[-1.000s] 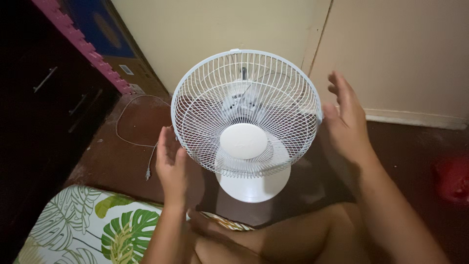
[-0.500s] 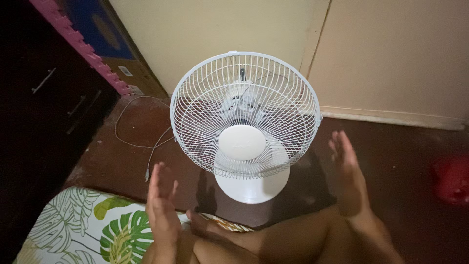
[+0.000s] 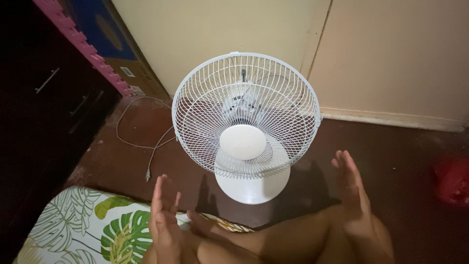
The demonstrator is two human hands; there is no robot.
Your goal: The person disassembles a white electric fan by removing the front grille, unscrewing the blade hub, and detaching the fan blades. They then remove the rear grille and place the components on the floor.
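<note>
The white table fan (image 3: 245, 124) stands upright on the dark reddish floor (image 3: 391, 161), close to the cream wall (image 3: 391, 54), its round wire cage tilted up toward the person sitting in front of it. Nothing touches it now. A second ago both palms were cupped against the sides of the cage; since then they have come away and dropped toward the person's lap, so the fan rests on its own round base (image 3: 252, 185) and has kept its place and tilt through the release.

The left hand (image 3: 165, 215) is low and near, fingers spread and empty, above the edge of the leaf-print cushion (image 3: 93, 227). The right hand (image 3: 352, 188) is likewise released, flat and upright, holding nothing, over the bent knee and well clear of the cage rim. To my eye the handling of the cage is finished or paused, with the fan left steady.

The white power cord (image 3: 141, 142) trails loose across the floor to the left, its plug lying unconnected. A dark cabinet (image 3: 44, 98) fills the left side, and something red (image 3: 452, 178) sits blurred at the far right.
</note>
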